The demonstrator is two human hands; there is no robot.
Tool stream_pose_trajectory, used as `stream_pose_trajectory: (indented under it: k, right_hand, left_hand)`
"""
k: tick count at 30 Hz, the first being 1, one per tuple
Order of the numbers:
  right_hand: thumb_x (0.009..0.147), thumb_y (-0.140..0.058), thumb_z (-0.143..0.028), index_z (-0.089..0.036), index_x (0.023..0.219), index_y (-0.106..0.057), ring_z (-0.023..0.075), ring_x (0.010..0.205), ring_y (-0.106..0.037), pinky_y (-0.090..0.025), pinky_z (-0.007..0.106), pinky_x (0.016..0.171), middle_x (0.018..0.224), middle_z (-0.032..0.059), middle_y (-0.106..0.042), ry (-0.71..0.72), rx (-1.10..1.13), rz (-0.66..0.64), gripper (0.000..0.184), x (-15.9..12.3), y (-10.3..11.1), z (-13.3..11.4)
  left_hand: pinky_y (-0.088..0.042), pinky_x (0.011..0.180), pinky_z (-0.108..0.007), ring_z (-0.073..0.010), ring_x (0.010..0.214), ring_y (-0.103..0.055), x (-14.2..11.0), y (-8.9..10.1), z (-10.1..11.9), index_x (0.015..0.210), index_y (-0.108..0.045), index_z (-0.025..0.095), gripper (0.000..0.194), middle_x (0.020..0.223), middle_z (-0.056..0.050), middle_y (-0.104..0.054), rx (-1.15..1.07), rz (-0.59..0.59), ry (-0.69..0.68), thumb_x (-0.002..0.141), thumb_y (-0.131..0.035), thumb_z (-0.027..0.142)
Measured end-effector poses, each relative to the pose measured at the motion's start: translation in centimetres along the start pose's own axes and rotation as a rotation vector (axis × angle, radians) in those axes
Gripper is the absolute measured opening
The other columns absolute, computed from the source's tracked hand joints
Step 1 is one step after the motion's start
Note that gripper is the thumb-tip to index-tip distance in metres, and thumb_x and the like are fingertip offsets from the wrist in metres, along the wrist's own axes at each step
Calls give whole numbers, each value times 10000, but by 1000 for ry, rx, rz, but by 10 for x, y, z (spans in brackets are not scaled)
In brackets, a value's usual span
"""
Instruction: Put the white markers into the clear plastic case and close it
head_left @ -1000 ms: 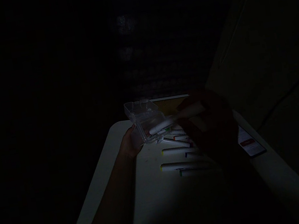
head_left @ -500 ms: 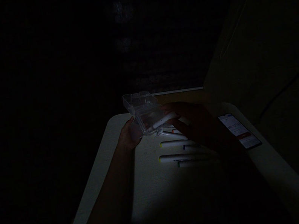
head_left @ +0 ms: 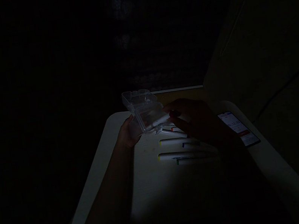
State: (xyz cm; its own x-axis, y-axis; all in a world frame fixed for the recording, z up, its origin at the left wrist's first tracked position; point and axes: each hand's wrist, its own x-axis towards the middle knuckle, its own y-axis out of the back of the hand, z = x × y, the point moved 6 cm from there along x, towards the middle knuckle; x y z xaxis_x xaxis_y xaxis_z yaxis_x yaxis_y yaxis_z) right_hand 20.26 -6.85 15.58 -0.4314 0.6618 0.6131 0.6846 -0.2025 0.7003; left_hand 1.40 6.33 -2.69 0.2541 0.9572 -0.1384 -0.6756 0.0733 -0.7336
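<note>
My left hand (head_left: 128, 134) grips a clear plastic case (head_left: 142, 119) by its left side, above the far part of the table. The case's lid (head_left: 139, 97) stands raised at the back. My right hand (head_left: 189, 118) is at the case's right opening, fingers closed around the end of a white marker (head_left: 162, 119) that lies mostly inside the case. Under and in front of my right hand, several white markers lie on the table, among them a yellow-tipped marker (head_left: 173, 141) and a green-tipped marker (head_left: 192, 160). My right hand and forearm hide some marker ends.
The white table (head_left: 147, 185) has rounded corners. At its right edge lies a phone (head_left: 240, 128) with a lit screen. A wall (head_left: 279, 67) with a dark cable rises on the right. The room is very dark.
My right hand has pushed the white marker a little farther left into the case, and its fingers have shifted on the marker's end. My left hand keeps its hold on the case.
</note>
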Motion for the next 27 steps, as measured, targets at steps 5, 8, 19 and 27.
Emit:
stream_pose_trajectory:
  k: [5, 8, 19, 27]
  right_hand:
    - [834, -505, -152, -178, 1060, -627, 122, 853, -640, -497, 250, 802, 1018, 39, -678, -25, -22, -13, 258, -1, -1, 3]
    - [842, -511, -182, -187, 1064, -631, 116, 818, -645, -498, 246, 782, 997, 33, -680, -41, -13, -6, 252, -1, -1, 3]
    - [861, -493, -278, -156, 1080, -614, 128, 791, -632, -489, 247, 737, 1000, 51, -679, -300, 8, -82, 278, -6, -4, 42]
    - [849, -571, -372, -155, 1170, -557, 213, 1094, -562, -441, 398, 940, 1223, 107, -579, -565, -185, -591, 388, -35, -53, 106]
  left_hand:
    - [-545, 814, -363, -251, 949, -657, -2, 0, 1, 1099, -628, 131, 331, 1000, -105, -701, 17, 47, 1, 829, -501, 275]
    - [-547, 788, -370, -262, 931, -659, -4, -2, 1, 1099, -627, 119, 344, 983, -119, -700, 31, 50, 16, 829, -501, 291]
    - [-549, 770, -361, -248, 885, -671, -2, 5, 0, 1103, -624, 123, 336, 946, -105, -707, 27, 69, 21, 837, -497, 284]
    - [-531, 859, -373, -266, 1012, -634, -3, -3, 0, 1098, -631, 123, 321, 1026, -110, -695, 22, 56, 2, 835, -502, 255]
